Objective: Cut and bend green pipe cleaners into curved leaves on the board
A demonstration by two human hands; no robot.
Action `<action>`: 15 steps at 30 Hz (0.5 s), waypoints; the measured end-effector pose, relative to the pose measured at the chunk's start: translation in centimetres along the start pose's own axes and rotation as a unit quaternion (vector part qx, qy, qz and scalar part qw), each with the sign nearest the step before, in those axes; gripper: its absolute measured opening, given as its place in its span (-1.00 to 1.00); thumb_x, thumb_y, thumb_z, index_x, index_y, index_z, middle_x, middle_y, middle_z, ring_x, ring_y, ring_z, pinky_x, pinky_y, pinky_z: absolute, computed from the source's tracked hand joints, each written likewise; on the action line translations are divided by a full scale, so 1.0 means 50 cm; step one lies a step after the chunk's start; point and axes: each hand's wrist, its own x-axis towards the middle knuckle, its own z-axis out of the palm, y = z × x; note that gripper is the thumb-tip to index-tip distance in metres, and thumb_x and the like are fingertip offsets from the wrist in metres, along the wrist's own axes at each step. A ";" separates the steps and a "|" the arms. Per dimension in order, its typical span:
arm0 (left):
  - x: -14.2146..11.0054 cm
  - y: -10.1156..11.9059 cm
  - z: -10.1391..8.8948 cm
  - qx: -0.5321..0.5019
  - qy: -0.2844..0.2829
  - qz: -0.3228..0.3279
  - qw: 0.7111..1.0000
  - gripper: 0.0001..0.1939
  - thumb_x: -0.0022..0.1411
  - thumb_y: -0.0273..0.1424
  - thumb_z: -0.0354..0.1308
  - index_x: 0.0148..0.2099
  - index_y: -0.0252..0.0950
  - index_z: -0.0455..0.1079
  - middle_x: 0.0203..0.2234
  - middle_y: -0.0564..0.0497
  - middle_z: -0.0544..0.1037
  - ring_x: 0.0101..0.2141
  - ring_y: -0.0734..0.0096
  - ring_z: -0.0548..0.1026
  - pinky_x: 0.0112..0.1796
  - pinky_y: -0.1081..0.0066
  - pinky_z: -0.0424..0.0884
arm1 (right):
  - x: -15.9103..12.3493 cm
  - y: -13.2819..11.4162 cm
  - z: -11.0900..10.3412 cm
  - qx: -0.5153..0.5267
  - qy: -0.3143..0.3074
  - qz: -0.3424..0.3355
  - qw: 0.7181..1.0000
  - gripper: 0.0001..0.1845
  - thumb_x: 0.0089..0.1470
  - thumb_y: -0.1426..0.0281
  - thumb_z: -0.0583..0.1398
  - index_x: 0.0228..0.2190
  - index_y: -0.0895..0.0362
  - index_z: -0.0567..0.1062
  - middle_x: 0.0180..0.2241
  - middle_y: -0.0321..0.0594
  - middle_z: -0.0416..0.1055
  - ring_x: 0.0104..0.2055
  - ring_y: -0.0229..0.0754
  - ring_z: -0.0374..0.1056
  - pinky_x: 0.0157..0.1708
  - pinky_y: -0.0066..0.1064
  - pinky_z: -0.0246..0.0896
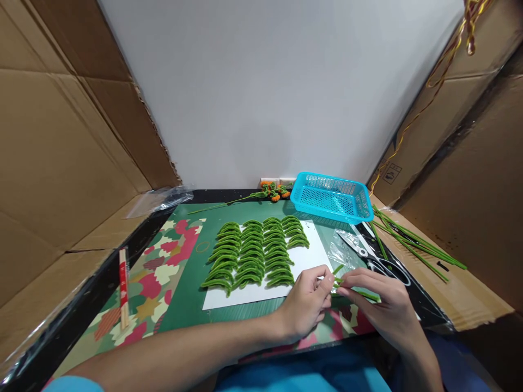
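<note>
My left hand (307, 302) is closed on a green pipe cleaner (370, 296) near the front right corner of a white sheet (229, 302). The thumb and fingers of my right hand (382, 300) pinch the same fuzzy piece, close to the left fingertips. Short green ends stick out between the two hands, and the fingers hide the rest. Left of the hands, several bent green pipe-cleaner pieces (250, 260) lie in columns on the sheet, the rightmost column (295, 231) being shorter.
Black-handled scissors (370, 259) lie right of the sheet beside a clear plastic bag (341, 247). Behind stand a blue basket (330, 202) and orange flowers (274, 190). Long green stems (420, 242) rest on cardboard at right; wrapped chopsticks (123, 286) lie at left.
</note>
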 end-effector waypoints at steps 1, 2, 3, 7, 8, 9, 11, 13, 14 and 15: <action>0.000 0.000 0.000 0.000 0.002 -0.001 1.000 -0.48 0.37 0.14 0.17 -0.26 -0.18 0.13 -0.67 0.32 0.01 -0.69 0.64 -0.12 -0.70 0.59 -0.12 | -0.001 0.001 0.000 -0.002 0.002 -0.002 1.000 -0.83 0.25 0.56 0.33 -0.22 0.04 0.55 -0.31 -0.25 0.58 -0.32 -0.20 0.54 -0.26 -0.46 0.45; 0.000 0.000 0.000 0.000 0.003 -0.002 1.000 -0.48 0.37 0.14 0.16 -0.27 -0.18 0.13 -0.67 0.32 0.01 -0.69 0.64 -0.12 -0.70 0.59 -0.12 | -0.002 0.002 -0.001 -0.006 0.006 -0.005 1.000 -0.83 0.25 0.57 0.34 -0.22 0.04 0.56 -0.31 -0.26 0.59 -0.32 -0.20 0.55 -0.26 -0.47 0.45; -0.001 0.000 0.001 0.000 0.002 -0.004 1.000 -0.49 0.37 0.13 0.16 -0.27 -0.18 0.13 -0.67 0.32 0.02 -0.69 0.64 -0.11 -0.70 0.59 -0.12 | -0.003 0.004 -0.001 -0.009 0.011 -0.009 1.000 -0.82 0.24 0.57 0.34 -0.21 0.04 0.56 -0.31 -0.27 0.60 -0.31 -0.20 0.56 -0.25 -0.47 0.46; -0.003 0.001 0.000 0.005 -0.004 -0.009 1.000 -0.50 0.40 0.12 0.12 -0.27 -0.17 0.12 -0.66 0.31 0.05 -0.70 0.63 -0.11 -0.71 0.57 -0.12 | -0.007 0.007 -0.003 -0.019 0.025 -0.017 0.999 -0.80 0.23 0.59 0.34 -0.22 0.04 0.57 -0.31 -0.28 0.62 -0.33 -0.22 0.57 -0.24 -0.50 0.47; -0.003 0.001 0.000 0.006 -0.005 -0.010 1.000 -0.50 0.40 0.12 0.12 -0.27 -0.17 0.12 -0.66 0.31 0.06 -0.71 0.63 -0.10 -0.71 0.56 -0.12 | -0.007 0.007 -0.004 -0.019 0.023 -0.016 0.999 -0.81 0.23 0.59 0.34 -0.23 0.04 0.57 -0.32 -0.28 0.62 -0.34 -0.22 0.57 -0.26 -0.50 0.47; -0.003 0.001 0.000 0.007 -0.005 -0.010 1.000 -0.50 0.40 0.12 0.12 -0.27 -0.17 0.12 -0.67 0.31 0.06 -0.71 0.63 -0.10 -0.71 0.56 -0.13 | -0.007 0.007 -0.004 -0.020 0.021 -0.014 0.999 -0.81 0.23 0.59 0.33 -0.23 0.04 0.57 -0.32 -0.28 0.62 -0.35 -0.22 0.57 -0.27 -0.50 0.47; -0.003 0.001 -0.001 0.007 -0.005 -0.010 1.000 -0.51 0.39 0.11 0.13 -0.28 -0.17 0.12 -0.67 0.31 0.07 -0.71 0.63 -0.10 -0.71 0.56 -0.13 | -0.007 0.006 -0.005 -0.020 0.017 -0.011 1.000 -0.82 0.24 0.59 0.33 -0.24 0.04 0.57 -0.34 -0.29 0.62 -0.38 -0.22 0.57 -0.30 -0.51 0.47; -0.003 0.001 -0.001 0.005 -0.005 -0.011 1.000 -0.50 0.39 0.11 0.14 -0.28 -0.18 0.12 -0.67 0.30 0.08 -0.71 0.64 -0.09 -0.70 0.56 -0.12 | -0.007 0.005 -0.006 -0.023 0.018 -0.014 0.999 -0.82 0.24 0.58 0.33 -0.25 0.04 0.56 -0.36 -0.30 0.62 -0.39 -0.22 0.58 -0.31 -0.52 0.47; -0.003 0.001 -0.001 0.003 -0.006 -0.011 1.000 -0.50 0.39 0.10 0.15 -0.29 -0.18 0.12 -0.67 0.30 0.08 -0.71 0.64 -0.09 -0.70 0.56 -0.12 | -0.007 0.004 -0.007 -0.026 0.021 -0.017 0.999 -0.82 0.23 0.57 0.34 -0.26 0.03 0.56 -0.36 -0.31 0.63 -0.39 -0.23 0.58 -0.31 -0.53 0.47; -0.004 0.002 -0.001 0.003 -0.007 -0.012 1.000 -0.50 0.38 0.10 0.15 -0.29 -0.18 0.12 -0.67 0.30 0.08 -0.71 0.64 -0.09 -0.70 0.56 -0.12 | -0.008 0.003 -0.007 -0.028 0.025 -0.021 0.999 -0.82 0.23 0.57 0.35 -0.26 0.03 0.56 -0.37 -0.32 0.63 -0.40 -0.23 0.58 -0.31 -0.53 0.47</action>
